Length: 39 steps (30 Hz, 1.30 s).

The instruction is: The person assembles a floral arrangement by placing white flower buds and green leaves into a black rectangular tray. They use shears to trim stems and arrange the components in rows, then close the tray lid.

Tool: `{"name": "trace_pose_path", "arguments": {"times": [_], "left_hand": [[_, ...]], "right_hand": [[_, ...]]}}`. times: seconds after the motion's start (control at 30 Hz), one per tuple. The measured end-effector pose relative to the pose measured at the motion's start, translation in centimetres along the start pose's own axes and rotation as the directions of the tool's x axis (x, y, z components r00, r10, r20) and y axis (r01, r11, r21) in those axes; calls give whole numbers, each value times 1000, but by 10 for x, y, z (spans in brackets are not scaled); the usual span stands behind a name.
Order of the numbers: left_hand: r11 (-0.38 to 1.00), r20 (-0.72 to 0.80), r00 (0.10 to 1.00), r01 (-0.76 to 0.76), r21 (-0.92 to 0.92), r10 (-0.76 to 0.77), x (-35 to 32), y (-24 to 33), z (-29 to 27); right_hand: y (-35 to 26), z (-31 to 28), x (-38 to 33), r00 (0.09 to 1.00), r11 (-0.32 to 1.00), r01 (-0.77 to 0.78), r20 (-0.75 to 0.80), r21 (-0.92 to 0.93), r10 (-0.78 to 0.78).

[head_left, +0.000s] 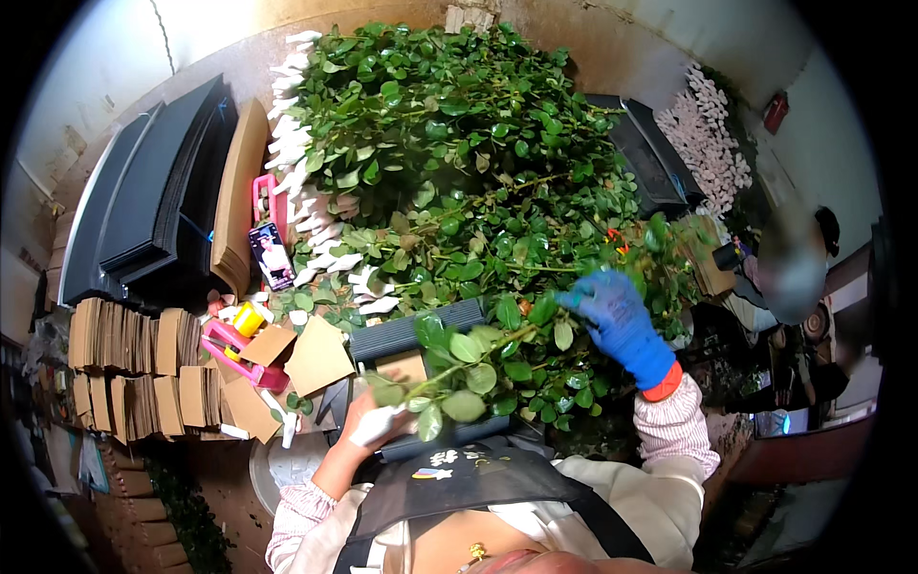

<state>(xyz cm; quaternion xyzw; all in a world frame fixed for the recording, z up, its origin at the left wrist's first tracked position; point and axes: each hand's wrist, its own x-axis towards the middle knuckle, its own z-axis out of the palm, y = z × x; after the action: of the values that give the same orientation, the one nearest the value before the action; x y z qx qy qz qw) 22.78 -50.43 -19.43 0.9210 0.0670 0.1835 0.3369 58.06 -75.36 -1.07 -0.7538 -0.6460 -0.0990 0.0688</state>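
A leafy green rose stem (516, 335) slants across in front of me, over a dark ridged board (421, 328). My left hand (368, 418), bare, is closed around its lower left end, beside a white wrapped part that looks like a sleeved bud. Toward the stem's right end is my right hand (617, 320), in a blue glove with an orange cuff. Its fingers look pinched on the stem, though leaves and slight blur partly cover the tips. Behind both hands lies a big heap of leafy rose stems (459, 124), their white-sleeved heads (296, 153) facing left.
To the left stand black sheets (167, 182), stacked cardboard pieces (115, 335), a phone (272, 256) and a pink tape dispenser (239, 349) with yellow tape (249, 319). More white-sleeved stems (703, 143) lie at the far right. A blurred person (789, 263) is at the right.
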Motion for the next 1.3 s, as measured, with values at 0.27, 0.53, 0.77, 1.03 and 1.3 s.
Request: {"name": "trace_pose_path", "arguments": {"times": [0.27,0.53,0.77,1.03,1.3], "left_hand": [[914,60,969,247,-322,-241,4,15,-7],[982,113,988,119,-143,-103,17,18,-18],[994,-83,994,77,81,-70,27,28,-7],[878,-49,915,367,-307,-400,12,11,1],[847,-196,895,281,-452,-401,4,-2,18]], "right_hand": [[32,108,-81,902,983,-182,394,-29,179],[56,110,113,997,1000,13,-75,12,-12],[70,206,259,938,976,13,341,-216,63],[-17,13,143,903,920,360,-308,157,-300],[-2,98,-14,956,986,33,284,161,-79]]}}
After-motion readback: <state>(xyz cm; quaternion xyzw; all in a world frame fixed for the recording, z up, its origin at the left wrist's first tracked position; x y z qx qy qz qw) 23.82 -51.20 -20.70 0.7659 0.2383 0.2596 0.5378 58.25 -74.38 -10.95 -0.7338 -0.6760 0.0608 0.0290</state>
